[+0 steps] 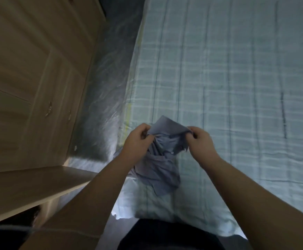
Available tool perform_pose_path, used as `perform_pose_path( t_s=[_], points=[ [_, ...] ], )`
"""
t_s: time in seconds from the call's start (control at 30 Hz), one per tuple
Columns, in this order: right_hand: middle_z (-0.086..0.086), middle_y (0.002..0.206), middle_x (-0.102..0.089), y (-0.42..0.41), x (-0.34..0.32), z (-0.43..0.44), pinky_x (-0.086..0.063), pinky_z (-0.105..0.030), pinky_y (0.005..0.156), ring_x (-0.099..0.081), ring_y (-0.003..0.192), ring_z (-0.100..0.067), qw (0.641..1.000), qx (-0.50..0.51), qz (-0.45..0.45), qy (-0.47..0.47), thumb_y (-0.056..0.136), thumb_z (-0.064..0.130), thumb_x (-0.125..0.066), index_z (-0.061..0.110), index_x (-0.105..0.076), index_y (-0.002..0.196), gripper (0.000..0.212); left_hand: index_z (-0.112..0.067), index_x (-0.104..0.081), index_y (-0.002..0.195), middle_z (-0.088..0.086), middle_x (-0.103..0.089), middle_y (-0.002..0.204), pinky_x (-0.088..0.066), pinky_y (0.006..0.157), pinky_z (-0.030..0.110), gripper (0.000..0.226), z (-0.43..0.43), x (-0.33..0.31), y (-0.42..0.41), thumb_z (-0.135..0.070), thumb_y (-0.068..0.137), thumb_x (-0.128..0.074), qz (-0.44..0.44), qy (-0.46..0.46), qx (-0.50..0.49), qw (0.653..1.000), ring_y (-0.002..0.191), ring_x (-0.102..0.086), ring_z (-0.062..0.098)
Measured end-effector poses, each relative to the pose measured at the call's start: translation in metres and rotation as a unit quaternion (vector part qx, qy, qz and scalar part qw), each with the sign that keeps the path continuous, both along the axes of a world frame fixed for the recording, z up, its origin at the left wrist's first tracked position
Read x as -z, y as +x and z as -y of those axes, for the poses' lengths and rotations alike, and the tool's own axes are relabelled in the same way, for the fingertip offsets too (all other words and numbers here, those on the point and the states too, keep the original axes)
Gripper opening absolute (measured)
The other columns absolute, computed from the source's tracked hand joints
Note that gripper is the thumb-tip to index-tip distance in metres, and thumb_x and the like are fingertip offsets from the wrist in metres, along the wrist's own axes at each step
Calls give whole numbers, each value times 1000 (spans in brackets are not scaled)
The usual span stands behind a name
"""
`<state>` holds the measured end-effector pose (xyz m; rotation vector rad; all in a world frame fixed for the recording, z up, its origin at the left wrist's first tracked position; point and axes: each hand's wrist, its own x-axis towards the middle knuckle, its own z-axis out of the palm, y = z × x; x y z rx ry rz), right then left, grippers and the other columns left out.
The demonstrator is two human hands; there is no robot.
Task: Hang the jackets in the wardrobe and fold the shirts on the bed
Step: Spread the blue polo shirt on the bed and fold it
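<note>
Blue-grey button-up shirt [158,165] bunched and hanging between both hands above the near edge of the bed [237,87], lower folds draped down toward the plaid sheet. Left hand [138,141] pinched shut on the shirt's upper left edge; right hand [199,141] pinched shut on the upper right edge, collar area stretched between them. A pale button visible near the middle of the cloth. Wooden wardrobe [30,69] along the left, doors closed, well apart from the shirt.
</note>
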<state>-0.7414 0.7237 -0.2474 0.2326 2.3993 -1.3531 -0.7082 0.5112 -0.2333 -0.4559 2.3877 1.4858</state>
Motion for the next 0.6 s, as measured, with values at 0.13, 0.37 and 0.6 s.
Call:
perform_pose_path(
  t_s=[0.13, 0.37, 0.6],
  points=[
    [7, 89, -64, 5, -79, -34, -44, -17, 67, -58, 78, 0, 996, 57, -59, -41, 96, 22, -48, 25, -65, 85, 20, -20, -55, 78, 2, -58, 80, -41, 63, 23, 16, -24, -60, -17, -18, 91, -65, -65, 14, 50, 997, 67, -52, 10],
    [13, 87, -67, 31, -193, -105, -46, -13, 63, -62, 76, 1, 982, 88, -151, -75, 100, 35, -42, 35, -61, 93, 21, -11, -48, 77, -7, -46, 67, -35, 57, 19, 21, -94, -177, -42, -15, 97, -55, -155, 59, 165, 972, 60, -42, 4],
    [9, 97, -73, 51, -258, -179, -56, -38, 79, -70, 92, -11, 968, 93, -184, -142, 93, 50, -49, 40, -68, 100, 23, -24, -66, 99, -10, -67, 95, -49, 80, 14, 27, -175, -246, -29, -31, 106, -41, -167, 79, 173, 967, 88, -61, 2]
  ],
)
